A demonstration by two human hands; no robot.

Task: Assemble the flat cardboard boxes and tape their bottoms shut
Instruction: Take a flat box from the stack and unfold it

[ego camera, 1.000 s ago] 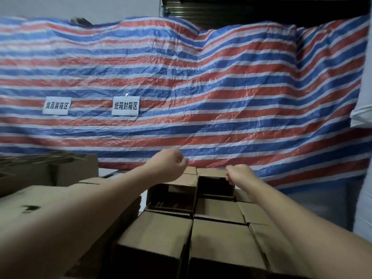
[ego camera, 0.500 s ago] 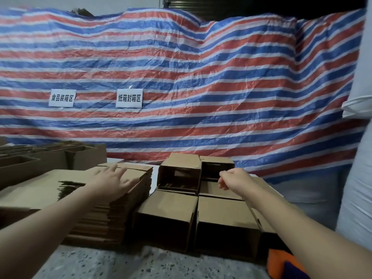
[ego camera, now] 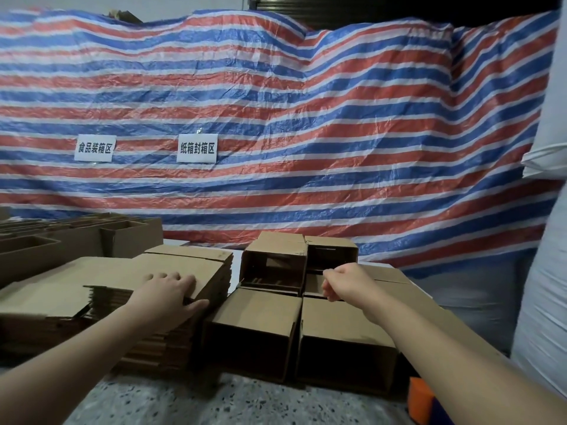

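Note:
A tall stack of flat cardboard boxes (ego camera: 184, 265) stands at the left on the speckled floor. My left hand (ego camera: 167, 294) lies on the stack's near right corner, fingers on the top flat box and thumb against its edge, pinching it. Several assembled boxes (ego camera: 254, 320) lie on their sides in rows right of the stack, their open ends facing me. My right hand (ego camera: 340, 282) hovers over these boxes with its fingers curled in and holds nothing.
A red, white and blue striped tarp (ego camera: 306, 133) with two white paper signs hangs behind. More opened boxes (ego camera: 76, 240) sit at the far left. White sacks (ego camera: 546, 271) stand at the right. An orange and blue object (ego camera: 422, 400) shows at the bottom right.
My left hand came away from the assembled boxes and moved left onto the flat stack, then settled on its corner. The camera pulled back. My right hand stayed curled above the boxes.

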